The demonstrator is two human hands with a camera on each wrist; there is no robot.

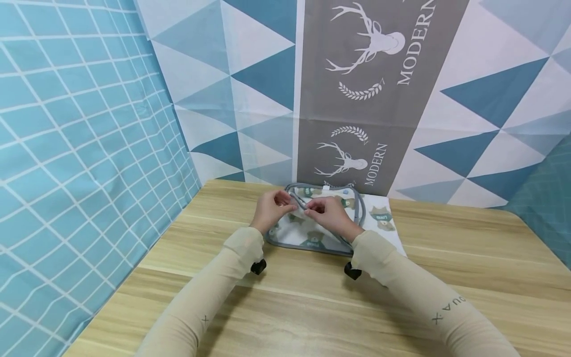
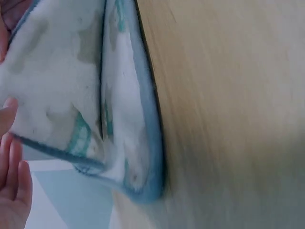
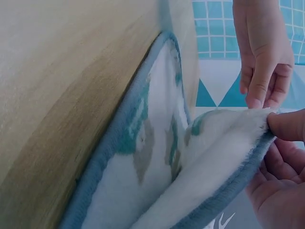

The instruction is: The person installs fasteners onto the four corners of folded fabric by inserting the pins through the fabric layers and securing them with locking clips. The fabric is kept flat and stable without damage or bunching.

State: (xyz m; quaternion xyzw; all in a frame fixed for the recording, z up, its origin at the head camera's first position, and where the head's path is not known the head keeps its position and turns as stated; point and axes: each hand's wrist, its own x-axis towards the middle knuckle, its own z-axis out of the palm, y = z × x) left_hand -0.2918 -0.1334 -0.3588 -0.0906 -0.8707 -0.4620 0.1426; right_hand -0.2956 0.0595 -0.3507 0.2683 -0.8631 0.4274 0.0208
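Observation:
A soft white cloth (image 1: 292,233) with bear prints and a grey-blue bound edge lies at the back of the wooden table, its upper layer lifted into a fold. At the raised edge, my left hand (image 1: 273,210) pinches it between thumb and fingers. A little to the right, my right hand (image 1: 329,214) grips the same edge, the thumb (image 3: 288,126) on top and the fingers beneath. Under the lifted layer, the lower layer (image 2: 126,90) stays flat on the wood. A white bear-print section (image 1: 382,220) without edging extends out at the right.
The wooden table (image 1: 294,302) runs toward me. Behind it hangs a patterned backdrop (image 1: 263,89) with triangles and a grey deer panel. On the left is a blue gridded sheet (image 1: 89,148). Both forearms wear beige sleeves, with black wrist cameras (image 1: 258,267) underneath.

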